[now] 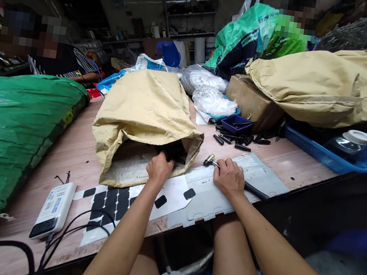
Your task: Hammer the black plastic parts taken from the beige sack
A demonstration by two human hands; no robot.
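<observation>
Head view: right fingers (228, 165) clasp one hammer (256, 191); left fingers (158, 158) in one beige bag (145, 104), hold unclear.

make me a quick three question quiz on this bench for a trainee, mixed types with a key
1. Which hand reaches into the mouth of the open tan sack?
2. True or false: the hammer lies in a blue tray.
3. The sack at the picture's left edge is: A) red B) green C) white

Key: 1. The left hand. 2. False; it lies under the right hand. 3. B
</observation>
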